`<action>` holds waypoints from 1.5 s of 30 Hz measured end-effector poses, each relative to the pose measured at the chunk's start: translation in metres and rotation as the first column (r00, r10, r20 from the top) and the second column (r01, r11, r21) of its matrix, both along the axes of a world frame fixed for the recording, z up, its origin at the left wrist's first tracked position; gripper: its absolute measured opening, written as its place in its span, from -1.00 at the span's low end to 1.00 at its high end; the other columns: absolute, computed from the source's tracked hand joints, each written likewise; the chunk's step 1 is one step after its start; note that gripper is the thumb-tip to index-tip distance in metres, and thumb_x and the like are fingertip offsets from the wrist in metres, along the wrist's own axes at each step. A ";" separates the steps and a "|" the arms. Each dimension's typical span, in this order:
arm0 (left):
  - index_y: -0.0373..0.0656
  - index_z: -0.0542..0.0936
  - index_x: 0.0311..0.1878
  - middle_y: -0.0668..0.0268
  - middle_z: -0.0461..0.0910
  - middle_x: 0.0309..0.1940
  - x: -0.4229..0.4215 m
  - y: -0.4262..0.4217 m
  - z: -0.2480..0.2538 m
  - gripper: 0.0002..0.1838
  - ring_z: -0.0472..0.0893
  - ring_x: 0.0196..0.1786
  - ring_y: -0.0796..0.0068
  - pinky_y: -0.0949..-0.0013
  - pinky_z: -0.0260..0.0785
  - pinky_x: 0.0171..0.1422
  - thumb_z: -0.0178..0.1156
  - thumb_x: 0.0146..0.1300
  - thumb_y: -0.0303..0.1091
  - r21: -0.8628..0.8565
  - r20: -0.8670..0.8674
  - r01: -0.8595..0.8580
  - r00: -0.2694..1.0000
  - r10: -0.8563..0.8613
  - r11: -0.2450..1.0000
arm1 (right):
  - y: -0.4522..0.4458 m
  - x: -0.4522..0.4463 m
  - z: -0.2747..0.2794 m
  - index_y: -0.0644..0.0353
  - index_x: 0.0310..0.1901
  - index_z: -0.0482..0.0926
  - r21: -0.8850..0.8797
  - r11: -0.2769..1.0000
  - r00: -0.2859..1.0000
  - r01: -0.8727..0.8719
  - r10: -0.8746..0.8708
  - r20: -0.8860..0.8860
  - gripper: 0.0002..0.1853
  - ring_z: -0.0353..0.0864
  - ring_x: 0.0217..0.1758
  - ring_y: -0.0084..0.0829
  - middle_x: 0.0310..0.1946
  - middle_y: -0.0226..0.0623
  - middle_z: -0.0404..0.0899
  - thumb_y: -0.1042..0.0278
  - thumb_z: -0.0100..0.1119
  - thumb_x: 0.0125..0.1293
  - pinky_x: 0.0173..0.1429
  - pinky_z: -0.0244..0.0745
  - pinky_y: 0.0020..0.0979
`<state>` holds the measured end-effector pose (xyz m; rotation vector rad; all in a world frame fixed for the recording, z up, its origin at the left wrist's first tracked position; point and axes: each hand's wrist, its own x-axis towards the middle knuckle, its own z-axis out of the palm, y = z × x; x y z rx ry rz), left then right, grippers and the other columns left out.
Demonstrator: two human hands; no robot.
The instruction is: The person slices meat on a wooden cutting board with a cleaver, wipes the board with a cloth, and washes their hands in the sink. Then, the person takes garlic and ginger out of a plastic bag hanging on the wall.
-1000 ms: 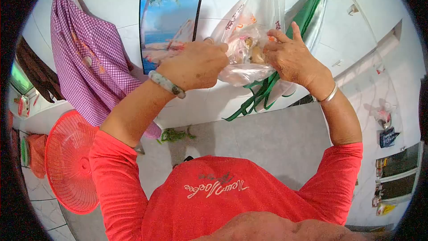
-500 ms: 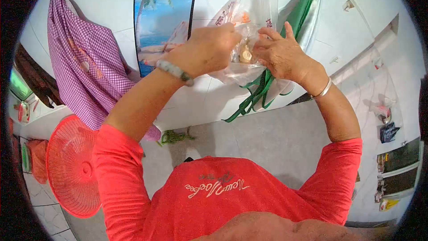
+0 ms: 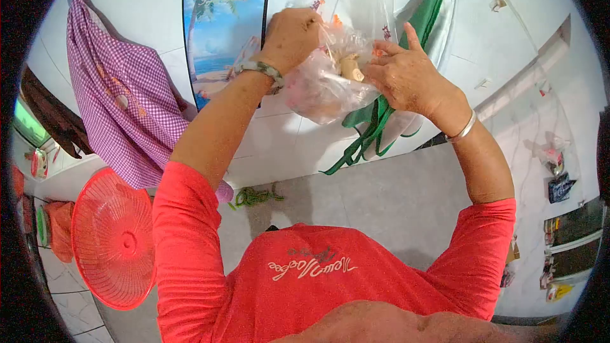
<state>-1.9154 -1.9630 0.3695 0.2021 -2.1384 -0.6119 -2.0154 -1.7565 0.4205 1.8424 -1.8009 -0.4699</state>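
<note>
A clear plastic bag [image 3: 318, 98] with red print hangs against the white wall, its mouth pulled wide. My left hand [image 3: 292, 37] is closed on the bag's left rim, fingers curled into the plastic. At the bag's opening shows a pale tan piece of ginger [image 3: 350, 68] with a round cut end. My right hand [image 3: 406, 79] is at the opening's right side; its thumb and lower fingers close on the ginger, while two fingers stick up. Their tips are partly hidden. Other contents of the bag are blurred by the plastic.
Right of the bag hangs a green apron-like cloth [image 3: 427, 16] with dangling straps [image 3: 372, 130]. A beach-picture calendar [image 3: 222, 32] and a purple checked cloth [image 3: 124, 89] hang left. A red plastic basket [image 3: 114, 241] stands lower left; green strands [image 3: 254, 197] lie on the floor.
My left hand has moved left and slightly up, drawing the bag's rim outward. The bag's mouth has widened and the ginger shows more. My right hand has hardly moved.
</note>
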 end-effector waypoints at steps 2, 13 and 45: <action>-0.24 0.59 -0.42 0.02 0.56 -0.52 0.001 0.002 0.002 -0.80 0.58 -0.40 0.09 0.20 0.42 -0.24 0.01 0.04 -0.36 0.233 -0.070 -0.012 0.997 0.029 0.972 | -0.004 -0.008 -0.004 0.01 -0.14 0.56 -0.027 0.999 0.999 -0.038 0.038 -0.002 -0.75 0.50 0.02 -0.27 -0.27 -0.28 0.60 0.33 0.10 0.10 0.32 -0.05 0.21; -0.21 0.63 -0.33 0.14 0.59 -0.52 0.006 0.003 0.003 -0.84 0.57 -0.48 0.34 0.35 0.42 -0.30 0.11 0.08 -0.38 0.105 -0.016 -0.032 0.999 0.034 0.994 | -0.052 0.019 0.005 -0.01 -0.03 0.50 -0.018 0.987 0.986 0.157 -0.158 -0.043 -0.64 0.60 -0.38 -0.30 -0.43 -0.35 0.56 0.32 0.13 0.07 -0.07 0.29 -0.01; -0.27 0.45 -0.18 0.08 0.54 -0.36 0.047 0.026 -0.026 -0.79 0.58 -0.28 0.06 0.08 0.43 -0.22 0.05 0.07 -0.49 -0.481 0.581 0.208 0.803 0.132 0.852 | -0.038 0.000 0.014 0.07 -0.43 0.58 -0.168 0.984 0.960 -0.055 0.006 -0.279 -0.91 0.41 -0.06 -0.45 -0.32 -0.51 0.44 0.38 0.15 -0.03 0.21 0.09 0.24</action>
